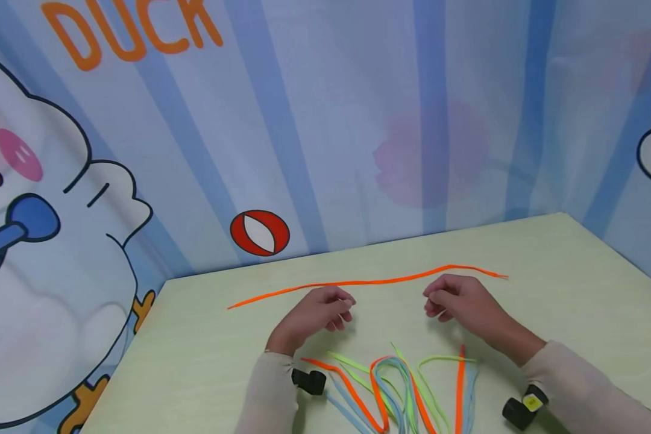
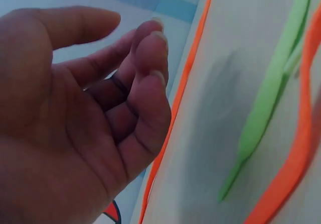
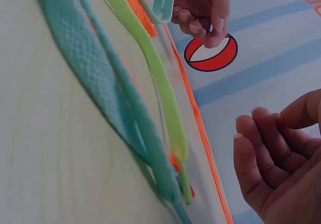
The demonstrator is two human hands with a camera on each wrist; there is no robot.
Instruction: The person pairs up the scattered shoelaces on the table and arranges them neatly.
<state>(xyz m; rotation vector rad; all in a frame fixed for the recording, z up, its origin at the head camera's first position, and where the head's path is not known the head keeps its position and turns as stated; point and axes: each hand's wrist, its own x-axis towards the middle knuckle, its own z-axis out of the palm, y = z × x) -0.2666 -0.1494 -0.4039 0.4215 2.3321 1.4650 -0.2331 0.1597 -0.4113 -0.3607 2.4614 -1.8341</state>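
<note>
Clock bearings: read in the head view, 12 o'clock at the top.
Long orange shoelace [image 1: 367, 282]: lies almost straight across the pale yellow table [image 1: 184, 349], near both hands on their 12 o'clock side; its right portion rises in a low bend.
Left hand [image 1: 317, 313]: is poised over the table near the long orange shoelace; the fingers lie side by side, loosely curled, with the thumb apart from them. Whether the knuckles touch the lace cannot be told.
Right hand [image 1: 466, 304]: is held at 3 o'clock from the left, well apart from it; the fingers are close together and loosely curled. Whether the thumb tip meets the index finger cannot be told.
Shoelace bundle [image 1: 409, 392]: orange, light blue and yellow-green laces, looped and overlapping, lie between the forearms, at 7 o'clock from the right hand.
Wrists: each carries a black camera beside a pale sleeve [image 1: 586, 377].
Backdrop [image 1: 347, 120]: blue-striped; from the left hand, a red-and-white ball [image 1: 260, 233] is printed between 10 and 11 o'clock, a white cartoon duck [image 1: 38, 337] at 9, orange "DUCK" lettering [image 1: 132, 51] at 11.
</note>
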